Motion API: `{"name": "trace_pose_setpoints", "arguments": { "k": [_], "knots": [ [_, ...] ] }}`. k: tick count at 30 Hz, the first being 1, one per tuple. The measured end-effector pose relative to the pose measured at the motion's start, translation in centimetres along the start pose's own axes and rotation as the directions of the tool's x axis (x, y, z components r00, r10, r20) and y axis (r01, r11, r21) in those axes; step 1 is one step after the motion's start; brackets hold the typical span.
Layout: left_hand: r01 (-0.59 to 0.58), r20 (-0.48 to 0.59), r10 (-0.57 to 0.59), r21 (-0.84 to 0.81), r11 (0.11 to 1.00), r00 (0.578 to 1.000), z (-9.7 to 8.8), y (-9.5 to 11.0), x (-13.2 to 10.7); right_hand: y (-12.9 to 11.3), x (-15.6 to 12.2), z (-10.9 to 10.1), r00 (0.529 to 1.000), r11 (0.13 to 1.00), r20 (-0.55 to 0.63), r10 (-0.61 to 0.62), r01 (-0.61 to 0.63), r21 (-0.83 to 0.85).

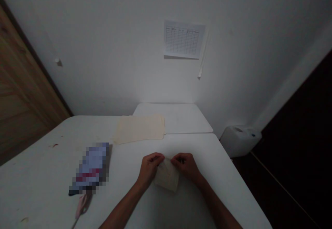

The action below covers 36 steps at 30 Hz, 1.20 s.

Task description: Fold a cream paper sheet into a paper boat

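Beige, thin-looking piece (168, 181) at lower centre of frame, over the white surface (124, 194). Bag or folded sheet: can't tell. Left hand (149, 166): thumb and fingers pinching its upper edge. Right hand (188, 163): same kind of pinch, on that edge a bit further right. Only a short run of edge between the two grips. Body of the piece extends toward the bottom of frame; can't tell if it's touching the surface.

Step in hand, best read: fingertip work on the upper edge, both sides at once. Parting layers or creasing, one frame won't separate those. Next move calls for light, even tension and small finger shifts, no hard tug; material looks flimsy, probably tears or crumples easily.

Rest: flat beige sheets (140, 129) just up and left of the hands, apart from the held piece. Pixelated purple item (93, 161) at lower left, contents unreadable, pink item (82, 203) just below it. Printed chart (183, 39) on the wall, upper centre. White plastic container (240, 144) at right, beyond the surface edge.
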<state>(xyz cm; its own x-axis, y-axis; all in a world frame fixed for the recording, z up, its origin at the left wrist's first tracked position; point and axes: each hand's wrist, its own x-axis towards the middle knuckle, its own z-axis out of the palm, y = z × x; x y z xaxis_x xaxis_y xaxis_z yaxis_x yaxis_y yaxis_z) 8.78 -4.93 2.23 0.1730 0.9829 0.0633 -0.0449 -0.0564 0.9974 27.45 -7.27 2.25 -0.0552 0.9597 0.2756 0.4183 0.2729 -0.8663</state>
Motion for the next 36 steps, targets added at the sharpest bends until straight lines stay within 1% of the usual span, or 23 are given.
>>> {"name": "trace_pose_setpoints", "arguments": {
  "k": [3,6,9,12,14,17,20,22,24,26,27,28,29,30,31,32,33,34,35,36],
  "knots": [
    [-0.009,0.03,0.01,-0.021,1.0,0.999,0.1,0.1,-0.1,0.0,0.0,0.1,1.0,1.0,-0.009,-0.003,0.003,0.004],
    [-0.064,0.026,0.062,0.095,0.993,0.998,0.2,0.3,-0.2,0.0,-0.1,0.2,1.0,1.0,-0.011,-0.002,0.002,0.001],
    [-0.118,0.027,0.115,0.224,0.967,0.993,0.1,0.6,-0.1,0.0,-0.2,0.2,1.0,1.0,-0.006,0.003,-0.003,0.016],
    [-0.147,0.023,0.147,0.295,0.944,0.989,-0.1,0.8,0.0,0.1,-0.2,0.1,1.0,1.0,-0.002,0.008,-0.007,0.016],
    [-0.143,0.0,0.15,0.302,0.943,0.989,-0.3,0.8,0.1,0.1,-0.1,-0.1,1.0,1.0,-0.006,0.013,-0.013,0.002],
    [-0.115,-0.015,0.123,0.26,0.959,0.992,-0.5,0.7,0.2,0.2,0.0,-0.6,1.0,1.0,-0.003,0.019,-0.019,-0.012],
    [-0.097,-0.019,0.104,0.23,0.968,0.994,-0.4,0.2,0.3,0.4,0.0,-0.9,0.999,1.0,0.032,0.014,-0.013,-0.022],
    [-0.101,-0.013,0.107,0.238,0.966,0.994,-0.4,-0.2,0.4,0.7,0.0,-0.9,0.998,1.0,0.06,0.017,-0.015,-0.024],
    [-0.116,0.005,0.12,0.293,0.949,0.993,-0.3,-0.5,0.4,0.9,0.1,-0.8,0.996,1.0,0.082,0.027,-0.026,-0.013],
    [-0.159,-0.007,0.177,0.412,0.897,0.984,-0.5,-0.5,0.3,1.1,0.1,-0.6,0.996,0.999,0.08,0.047,-0.047,-0.001],
    [-0.2,-0.016,0.238,0.489,0.849,0.971,-0.6,-0.3,0.1,1.2,0.1,-0.5,0.996,0.998,0.067,0.06,-0.061,0.005],
    [-0.262,-0.004,0.319,0.564,0.783,0.948,-0.7,-0.1,-0.1,1.3,0.2,-0.4,0.996,0.997,0.048,0.075,-0.076,0.01],
    [-0.34,0.044,0.404,0.627,0.701,0.914,-0.8,0.1,-0.3,1.3,0.2,-0.4,0.996,0.996,0.024,0.088,-0.088,0.015],
    [-0.435,0.129,0.482,0.668,0.604,0.867,-0.9,0.4,-0.6,1.4,0.2,-0.4,0.995,0.995,0.001,0.097,-0.097,0.024],
    [-0.542,0.257,0.526,0.669,0.509,0.811,-0.9,0.6,-0.9,1.5,0.3,-0.5,0.994,0.994,-0.017,0.104,-0.103,0.038],
    [-0.634,0.394,0.525,0.646,0.426,0.754,-0.9,0.8,-1.1,1.5,0.3,-0.6,0.994,0.993,-0.03,0.109,-0.107,0.057],
    [-0.709,0.504,0.517,0.611,0.352,0.692,-0.8,0.9,-1.4,1.6,0.3,-0.7,0.993,0.991,-0.044,0.113,-0.109,0.08],
    [-0.763,0.592,0.495,0.579,0.287,0.636,-0.6,0.9,-1.6,1.7,0.4,-0.8,0.992,0.988,-0.055,0.117,-0.111,0.105],
    [-0.79,0.646,0.469,0.567,0.233,0.602,-0.4,0.8,-1.8,1.8,0.4,-0.9,0.99,0.985,-0.066,0.121,-0.112,0.132],
    [-0.803,0.678,0.451,0.567,0.183,0.581,-0.3,0.7,-1.9,1.8,0.5,-1.1,0.989,0.981,-0.077,0.128,-0.114,0.158]
  ]
}}
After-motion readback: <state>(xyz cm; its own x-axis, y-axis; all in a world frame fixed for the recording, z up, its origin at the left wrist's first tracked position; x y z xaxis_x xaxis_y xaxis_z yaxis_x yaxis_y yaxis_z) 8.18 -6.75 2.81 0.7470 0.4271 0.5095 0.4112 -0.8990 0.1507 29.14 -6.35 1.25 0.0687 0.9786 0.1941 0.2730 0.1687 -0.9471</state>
